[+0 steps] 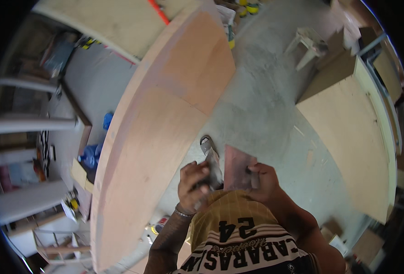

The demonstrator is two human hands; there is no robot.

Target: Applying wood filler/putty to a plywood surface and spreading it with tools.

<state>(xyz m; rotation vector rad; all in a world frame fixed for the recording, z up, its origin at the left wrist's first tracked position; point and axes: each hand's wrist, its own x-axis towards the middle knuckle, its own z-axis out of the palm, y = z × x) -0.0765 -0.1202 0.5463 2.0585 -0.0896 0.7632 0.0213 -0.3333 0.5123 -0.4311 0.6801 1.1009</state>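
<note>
My right hand (pixel 265 181) grips a flat, pinkish rectangular plate (pixel 235 168) by its right edge, with the thumb lying on its face. A greyish smear covers part of that face. Just left of the plate, my left hand (pixel 193 186) is closed, fingers curled round a dark and grey object (pixel 214 169) that motion blurs too much to name. Both hands are in front of my body, apart from each other. Beside my left hand runs a long curved wooden panel (pixel 165 123), light brown with pinkish patches along its edge.
To the right stands a large pale wooden box-like piece (pixel 348 123) with a curved edge. A small white stool (pixel 308 45) is farther back on the grey floor (pixel 266 91). Blue containers (pixel 90 155) and a white shelf-like frame (pixel 33 125) lie beyond the panel on the left.
</note>
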